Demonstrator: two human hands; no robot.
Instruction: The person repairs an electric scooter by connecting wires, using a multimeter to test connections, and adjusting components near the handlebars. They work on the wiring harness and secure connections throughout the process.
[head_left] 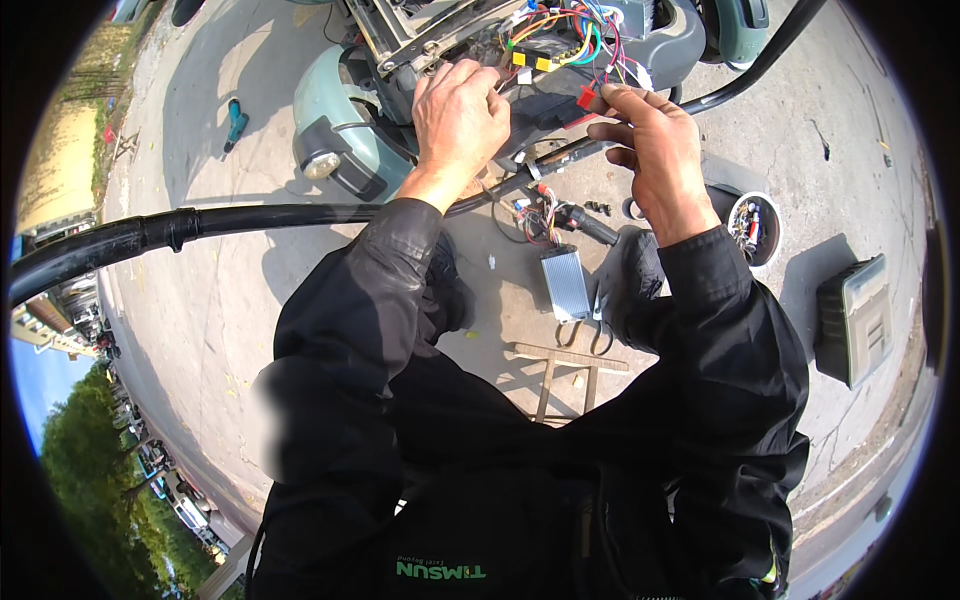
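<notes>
The opened front of a pale green vehicle (350, 110) lies ahead of me, with a bundle of coloured wires (590, 35) and yellow-black connectors (540, 60) exposed. My right hand (660, 160) pinches a small red connector (587, 98) between thumb and forefinger; its other fingers are loosely bent. To the left of the wires, my left hand (455, 120) is closed, fingers curled down at the metal frame (400, 35). Its fingertips are hidden, and I cannot make out what they grip. A black handlebar tube (270, 218) crosses below both hands.
Between my feet lie a finned silver controller box (566, 285), a handlebar grip (590, 225) with wires, and scissors (600, 338). A wooden stool (570, 362) stands nearer. On the right are a bucket of parts (755, 228) and a grey toolbox (855, 320); a teal power drill (236, 125) lies left.
</notes>
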